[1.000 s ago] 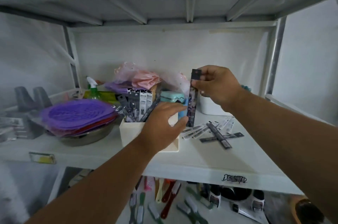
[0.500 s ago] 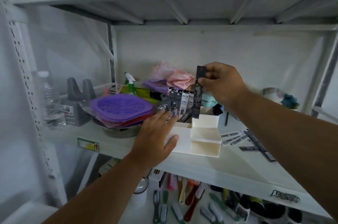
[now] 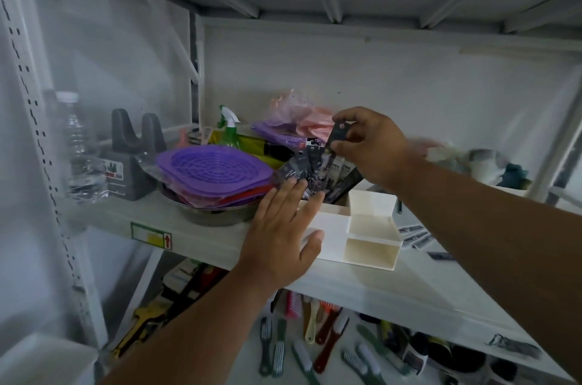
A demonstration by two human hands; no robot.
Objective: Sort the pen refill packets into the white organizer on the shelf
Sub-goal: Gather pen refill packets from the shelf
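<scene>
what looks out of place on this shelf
Several refill packets lie loose on the shelf to the right of the white organizer, instead of standing in its back compartment with the others.

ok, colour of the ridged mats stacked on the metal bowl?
Purple mats on top, red ones under them at the stack's edge. The head view shows it, the only view.

Not much here you can actually read. On the shelf's front edge there's a green-bordered label with a yellow patch and a red upward arrow; its wording is too blurred to make out. The dark refill packets standing in the white organizer carry white lettering, but it's too small and smeared. Black scribbled handwriting marks the shelf edge lower right, illegible.
</scene>
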